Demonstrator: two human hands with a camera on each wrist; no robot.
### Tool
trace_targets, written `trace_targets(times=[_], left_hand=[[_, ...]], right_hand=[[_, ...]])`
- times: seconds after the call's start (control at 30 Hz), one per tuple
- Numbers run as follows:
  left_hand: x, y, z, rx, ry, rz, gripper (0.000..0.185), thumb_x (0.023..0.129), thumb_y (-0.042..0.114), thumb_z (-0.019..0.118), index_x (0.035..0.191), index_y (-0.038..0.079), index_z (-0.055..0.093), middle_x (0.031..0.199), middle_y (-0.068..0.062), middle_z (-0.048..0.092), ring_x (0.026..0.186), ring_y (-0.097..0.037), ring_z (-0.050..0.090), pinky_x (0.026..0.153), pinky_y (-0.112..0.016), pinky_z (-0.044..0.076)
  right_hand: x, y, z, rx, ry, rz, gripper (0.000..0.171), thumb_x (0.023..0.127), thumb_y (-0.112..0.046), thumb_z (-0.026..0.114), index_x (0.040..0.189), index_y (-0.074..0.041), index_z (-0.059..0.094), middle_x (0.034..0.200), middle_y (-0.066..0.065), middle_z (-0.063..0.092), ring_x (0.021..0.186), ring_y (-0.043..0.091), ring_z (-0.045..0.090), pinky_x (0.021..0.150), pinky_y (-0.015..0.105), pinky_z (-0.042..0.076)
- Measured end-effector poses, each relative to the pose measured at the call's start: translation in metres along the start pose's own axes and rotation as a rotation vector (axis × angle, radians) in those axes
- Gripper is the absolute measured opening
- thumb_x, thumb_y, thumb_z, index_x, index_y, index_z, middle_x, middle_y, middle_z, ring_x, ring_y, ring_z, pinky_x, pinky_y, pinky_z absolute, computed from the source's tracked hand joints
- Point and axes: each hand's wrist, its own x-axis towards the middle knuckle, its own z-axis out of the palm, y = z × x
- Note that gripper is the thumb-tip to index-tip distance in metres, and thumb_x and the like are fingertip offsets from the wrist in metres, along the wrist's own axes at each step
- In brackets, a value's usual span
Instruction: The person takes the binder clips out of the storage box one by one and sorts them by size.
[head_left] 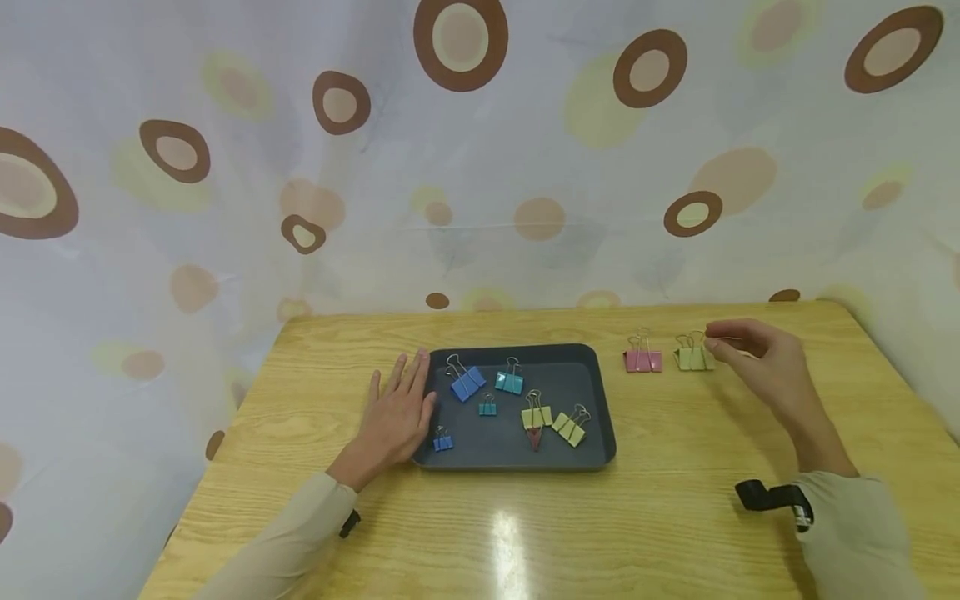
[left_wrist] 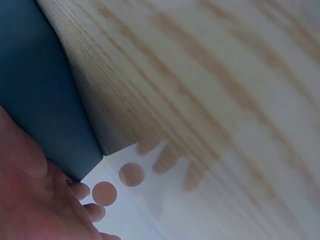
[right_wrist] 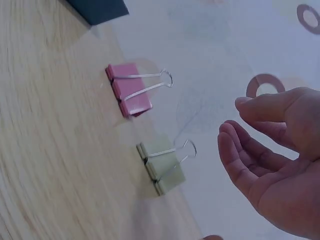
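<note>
A dark grey tray [head_left: 592, 392] sits mid-table with several binder clips in it: a blue one [head_left: 467, 382], a teal one [head_left: 510, 381], yellow-green ones [head_left: 537, 416] and smaller ones. My left hand [head_left: 397, 412] lies flat, fingers straight, on the table against the tray's left rim [left_wrist: 40, 100]. To the right of the tray stand a pink clip [head_left: 642, 359] [right_wrist: 129, 95] and a pale green clip [head_left: 692, 357] [right_wrist: 162, 170]. My right hand [head_left: 757, 354] [right_wrist: 270, 150] hovers just right of the green clip, fingers loosely curved, holding nothing.
The wooden table [head_left: 525, 533] is backed by a white curtain with brown circles [head_left: 461, 37]. A black strap [head_left: 772, 497] sits on my right wrist. The table's right edge runs close to the curtain.
</note>
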Motion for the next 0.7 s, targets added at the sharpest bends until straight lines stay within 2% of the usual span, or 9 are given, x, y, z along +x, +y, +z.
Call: trace_targets(times=[0.2, 0.43, 0.7], left_hand=[[0.001, 0.0, 0.0, -0.005, -0.01, 0.0, 0.065, 0.112, 0.035, 0.028, 0.165, 0.005, 0.007, 0.171, -0.009, 0.011, 0.157, -0.034, 0.011, 0.121, -0.066, 0.011], [0.001, -0.001, 0.002, -0.011, 0.014, 0.009, 0.065, 0.112, 0.035, 0.029, 0.165, 0.005, 0.009, 0.171, -0.01, 0.013, 0.156, -0.035, 0.014, 0.12, -0.066, 0.012], [0.0, -0.001, 0.002, -0.007, 0.015, 0.011, 0.064, 0.112, 0.035, 0.028, 0.165, 0.005, 0.009, 0.171, -0.009, 0.013, 0.156, -0.035, 0.014, 0.12, -0.066, 0.013]], right_hand=[[-0.006, -0.021, 0.014, -0.005, -0.102, -0.026, 0.032, 0.102, -0.022, 0.067, 0.128, -0.004, 0.067, 0.118, -0.003, 0.07, 0.101, 0.0, 0.064, 0.08, 0.011, 0.049], [-0.008, -0.042, 0.043, 0.027, -0.207, -0.114, 0.028, 0.099, -0.008, 0.069, 0.125, 0.002, 0.067, 0.12, 0.017, 0.067, 0.099, 0.004, 0.066, 0.078, 0.014, 0.053], [-0.019, -0.06, 0.082, 0.107, -0.309, -0.133, 0.025, 0.099, -0.008, 0.068, 0.122, 0.003, 0.066, 0.119, 0.022, 0.066, 0.102, 0.016, 0.067, 0.086, 0.018, 0.054]])
